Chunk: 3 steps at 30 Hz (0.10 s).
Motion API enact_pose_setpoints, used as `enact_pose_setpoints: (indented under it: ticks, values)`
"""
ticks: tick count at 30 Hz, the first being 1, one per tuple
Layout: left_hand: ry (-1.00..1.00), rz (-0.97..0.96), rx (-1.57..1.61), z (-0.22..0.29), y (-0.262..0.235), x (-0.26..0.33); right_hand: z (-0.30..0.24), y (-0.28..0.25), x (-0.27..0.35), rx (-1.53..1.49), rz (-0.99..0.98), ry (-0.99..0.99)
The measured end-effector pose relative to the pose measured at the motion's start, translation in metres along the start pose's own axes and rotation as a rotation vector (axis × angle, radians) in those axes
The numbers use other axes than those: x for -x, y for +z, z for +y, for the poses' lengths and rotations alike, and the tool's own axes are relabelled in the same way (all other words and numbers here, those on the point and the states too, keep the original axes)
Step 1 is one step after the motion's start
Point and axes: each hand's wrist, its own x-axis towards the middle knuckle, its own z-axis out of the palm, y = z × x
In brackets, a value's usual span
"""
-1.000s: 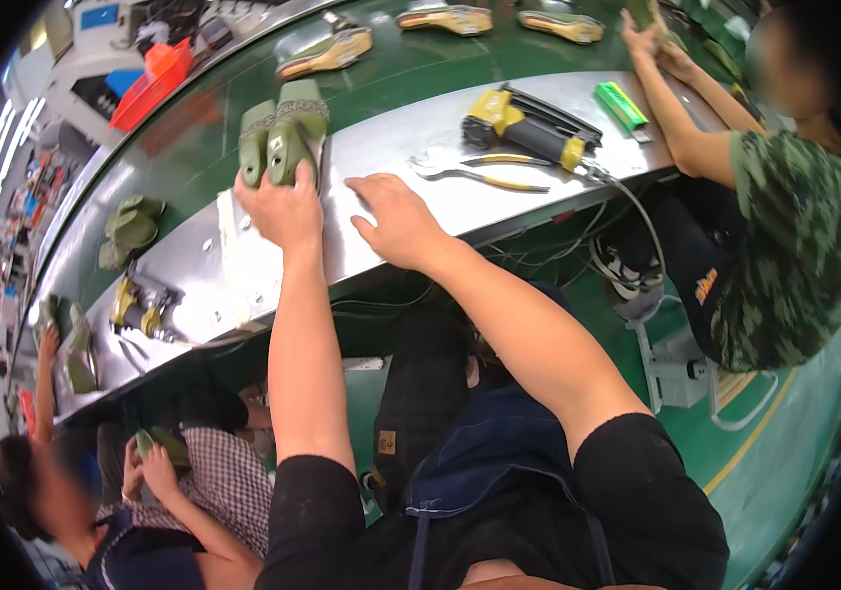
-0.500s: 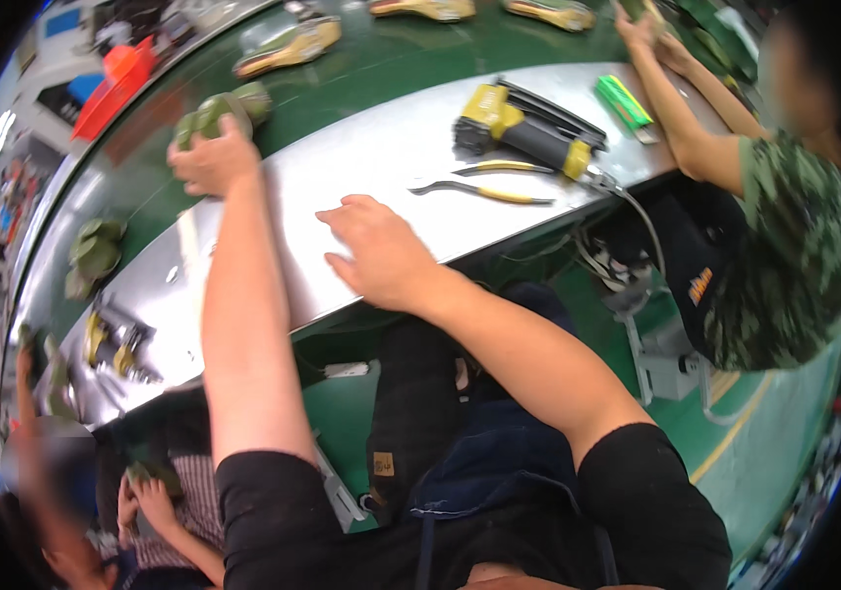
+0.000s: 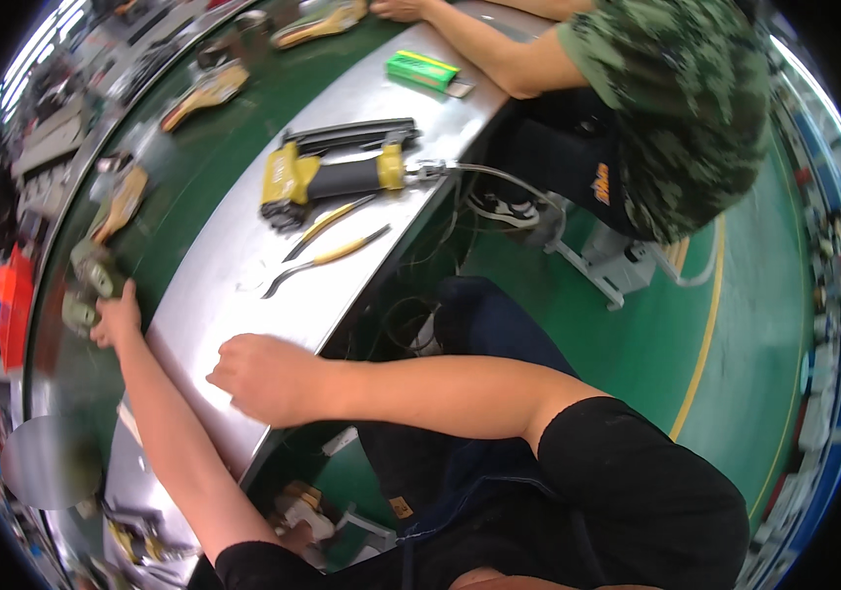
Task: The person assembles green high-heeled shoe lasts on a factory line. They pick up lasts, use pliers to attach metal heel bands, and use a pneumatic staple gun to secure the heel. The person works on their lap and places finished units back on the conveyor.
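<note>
My left hand reaches out over the green belt at the left, fingers closed on a pair of olive-green shoe uppers. How far the fingers wrap around them is hard to see. Over the metal table's near edge, my right hand is curled into a fist, slightly blurred, with nothing visible in it. Beyond that hand lie pliers with yellow-and-black handles. A yellow-and-black nail gun rests behind the pliers, an air hose running from its end.
Shoe lasts with tan soles stand along the green belt. A green box sits on the metal table. At the right is a seated co-worker in a camouflage shirt. Another yellow-and-black tool lies lower left.
The view has swung right, so the table and tools appear farther left. My right hand has gone from spread fingers to a fist. My left hand stays on the green uppers.
</note>
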Motion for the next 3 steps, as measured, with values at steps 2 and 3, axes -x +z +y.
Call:
enact_pose_setpoints:
  ticks: [2,3]
  values:
    - [-0.029,-0.012,0.000,-0.013,-0.002,-0.013,-0.008,-0.005,0.003,0.010,-0.052,0.016]
    - [0.024,-0.039,-0.003,0.015,0.010,-0.004,-0.009,-0.006,0.011,0.006,-0.049,0.008]
